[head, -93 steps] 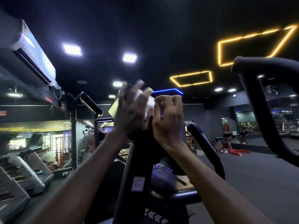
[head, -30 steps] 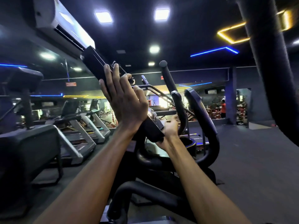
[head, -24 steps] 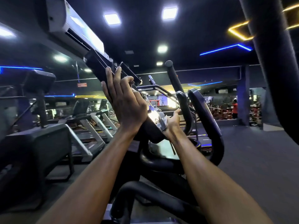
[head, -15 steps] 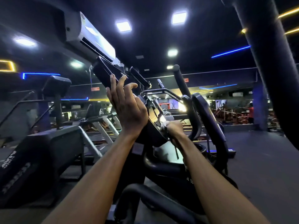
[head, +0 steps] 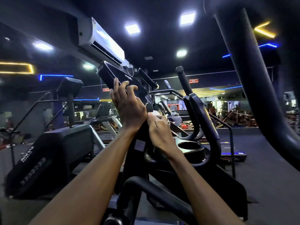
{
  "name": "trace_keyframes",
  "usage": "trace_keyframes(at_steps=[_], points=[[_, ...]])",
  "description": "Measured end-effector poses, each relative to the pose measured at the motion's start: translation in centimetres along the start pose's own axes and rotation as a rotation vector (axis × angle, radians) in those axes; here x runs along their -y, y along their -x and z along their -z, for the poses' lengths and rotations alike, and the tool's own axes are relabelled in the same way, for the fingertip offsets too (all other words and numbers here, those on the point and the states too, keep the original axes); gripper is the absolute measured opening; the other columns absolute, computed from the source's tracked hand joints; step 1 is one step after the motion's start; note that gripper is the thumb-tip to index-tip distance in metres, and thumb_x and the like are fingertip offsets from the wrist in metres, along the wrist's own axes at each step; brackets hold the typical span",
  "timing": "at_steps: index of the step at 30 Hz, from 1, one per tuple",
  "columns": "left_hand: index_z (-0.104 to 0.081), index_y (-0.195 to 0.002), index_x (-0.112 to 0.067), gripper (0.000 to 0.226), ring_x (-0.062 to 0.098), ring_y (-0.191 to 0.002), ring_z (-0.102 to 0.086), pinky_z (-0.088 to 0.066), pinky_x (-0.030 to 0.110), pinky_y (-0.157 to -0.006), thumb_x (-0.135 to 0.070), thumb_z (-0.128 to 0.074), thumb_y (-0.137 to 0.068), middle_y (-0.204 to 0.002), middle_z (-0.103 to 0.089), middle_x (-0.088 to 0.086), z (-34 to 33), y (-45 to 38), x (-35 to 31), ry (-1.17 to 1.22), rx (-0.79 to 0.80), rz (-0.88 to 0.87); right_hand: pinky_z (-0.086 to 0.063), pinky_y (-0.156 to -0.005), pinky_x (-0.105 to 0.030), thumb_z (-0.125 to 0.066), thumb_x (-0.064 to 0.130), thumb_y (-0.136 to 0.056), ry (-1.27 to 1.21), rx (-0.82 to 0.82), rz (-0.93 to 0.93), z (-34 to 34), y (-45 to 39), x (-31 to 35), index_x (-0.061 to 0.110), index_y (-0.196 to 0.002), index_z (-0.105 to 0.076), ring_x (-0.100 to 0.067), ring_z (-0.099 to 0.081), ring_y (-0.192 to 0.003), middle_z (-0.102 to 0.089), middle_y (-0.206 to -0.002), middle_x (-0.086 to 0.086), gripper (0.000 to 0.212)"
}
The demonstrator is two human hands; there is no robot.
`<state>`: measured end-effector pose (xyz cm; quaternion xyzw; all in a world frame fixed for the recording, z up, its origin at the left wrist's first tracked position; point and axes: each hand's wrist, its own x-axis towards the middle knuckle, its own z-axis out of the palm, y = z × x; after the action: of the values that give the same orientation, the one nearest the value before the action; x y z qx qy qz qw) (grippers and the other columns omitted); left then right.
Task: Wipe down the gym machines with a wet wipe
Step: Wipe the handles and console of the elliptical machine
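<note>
the right hand (head: 159, 132) hides most of the wet wipe (head: 154, 113), the left hand (head: 128, 106) covers the console's (head: 116, 75) lower back, and both forearms leave the bottom edge.

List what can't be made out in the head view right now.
- Wipe: only a white scrap shows; right hand covers the rest.
- Console face: turned away, and left hand covers its lower back.
- Console logo: too small to read.
- Near handlebar: cut off by the top edge.
</note>
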<state>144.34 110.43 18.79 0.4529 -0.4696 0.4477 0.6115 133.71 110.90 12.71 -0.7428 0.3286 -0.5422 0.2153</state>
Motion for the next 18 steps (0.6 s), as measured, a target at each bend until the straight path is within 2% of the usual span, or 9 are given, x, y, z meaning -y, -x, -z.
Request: trace_keyframes(at_steps=[3, 8, 12, 15, 18], points=[[-0.063, -0.107, -0.005, 0.042, 0.037, -0.141, -0.034, -0.026, 0.057, -0.113, -0.002, -0.035, -0.075, -0.126, -0.057, 0.016, 0.1, -0.1, 0.0, -0.008, -0.003, 0.003, -0.03, -0.106, -0.032, -0.03, 0.046, -0.106, -0.008, 0.025, 0.05, 0.1, 0.3, 0.1, 0.018, -0.132, -0.055, -0.025, -0.044, -0.13, -0.047, -0.139, -0.01, 0.047], [-0.063, -0.106, -0.006, 0.04, 0.036, -0.141, -0.035, -0.027, 0.057, -0.113, 0.0, -0.038, -0.076, -0.124, -0.057, 0.014, 0.0, -0.1, -0.2, -0.032, -0.007, 0.013, -0.027, -0.112, -0.043, -0.031, 0.058, -0.101, 0.224, 0.047, -0.018, -0.1, 1.8, -1.6, 0.014, -0.144, -0.039, -0.026, -0.034, -0.141, -0.037, -0.153, -0.01, 0.062], [-0.064, -0.103, -0.007, 0.037, 0.035, -0.14, -0.036, -0.026, 0.056, -0.113, -0.002, -0.042, -0.073, -0.122, -0.059, 0.014, -0.2, -0.2, 0.1, -0.045, -0.024, 0.014, -0.03, -0.113, -0.049, -0.032, 0.077, -0.087, 0.137, 0.151, 0.069, 0.6, 0.2, 0.7, 0.02, -0.13, -0.047, -0.028, -0.039, -0.136, -0.041, -0.147, -0.013, 0.073], [-0.064, -0.103, -0.006, 0.036, 0.036, -0.138, -0.039, -0.03, 0.057, -0.111, -0.005, -0.039, -0.076, -0.119, -0.059, 0.016, 0.1, -0.3, 0.0, -0.052, -0.021, -0.011, -0.027, -0.115, -0.046, -0.034, 0.069, -0.094, 0.209, 0.153, 0.008, 1.3, 0.8, -0.2, 0.024, -0.133, -0.044, -0.028, -0.036, -0.137, -0.04, -0.146, -0.011, 0.06], [-0.063, -0.102, -0.008, 0.034, 0.036, -0.138, -0.039, -0.03, 0.056, -0.11, -0.008, -0.04, -0.078, -0.119, -0.059, 0.013, 0.2, -0.4, 0.0, -0.078, -0.004, -0.024, -0.024, -0.114, -0.047, -0.031, 0.07, -0.093, 0.356, 0.085, 0.025, 1.2, 3.8, -0.6, 0.023, -0.139, -0.038, -0.03, -0.031, -0.136, -0.033, -0.15, -0.01, 0.066]])
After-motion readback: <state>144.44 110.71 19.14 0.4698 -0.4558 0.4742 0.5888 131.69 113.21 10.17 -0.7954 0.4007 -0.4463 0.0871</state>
